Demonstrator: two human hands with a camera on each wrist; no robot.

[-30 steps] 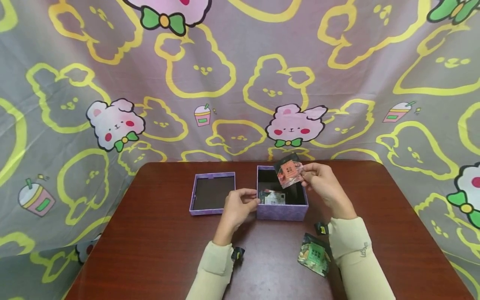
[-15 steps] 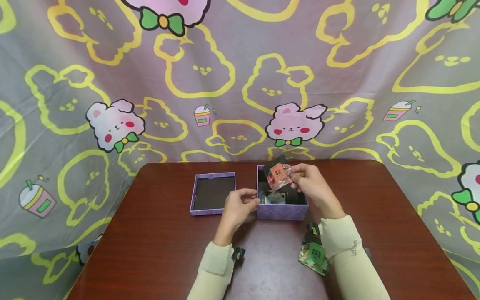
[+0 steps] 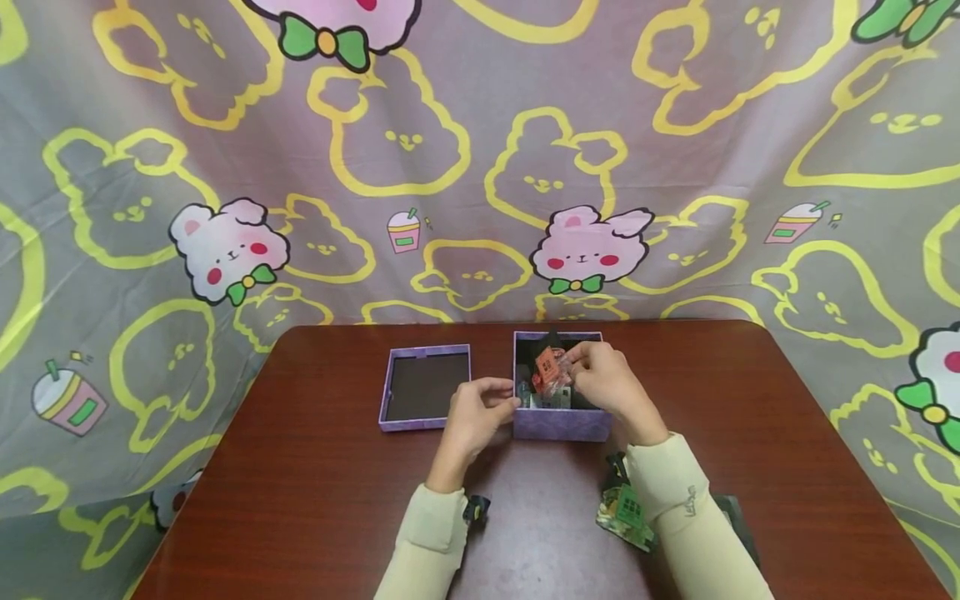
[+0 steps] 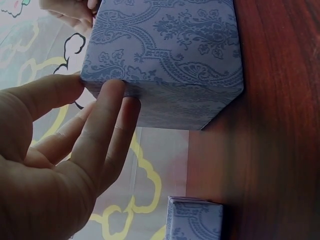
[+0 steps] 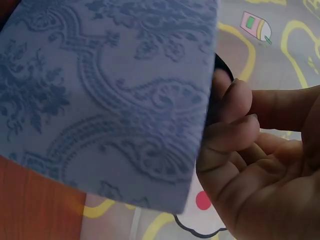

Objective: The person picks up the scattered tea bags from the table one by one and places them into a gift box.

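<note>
- While the left hand (image 3: 480, 412) touches the near left corner of the patterned purple box (image 3: 562, 425) with fairly straight fingers, the right hand (image 3: 606, 379) pinches the orange-labelled packet (image 3: 547, 367), tilted in its opening.
- The packing looks partway along: a pale-labelled packet (image 3: 537, 402) lies inside, the green-labelled packet (image 3: 628, 504) remains near right on the table (image 3: 315, 467), and the lid (image 3: 423, 392) lies off, at left.
- Compared with half a second ago, the orange-labelled packet is lower, going into the box; the left hand keeps its place.
</note>
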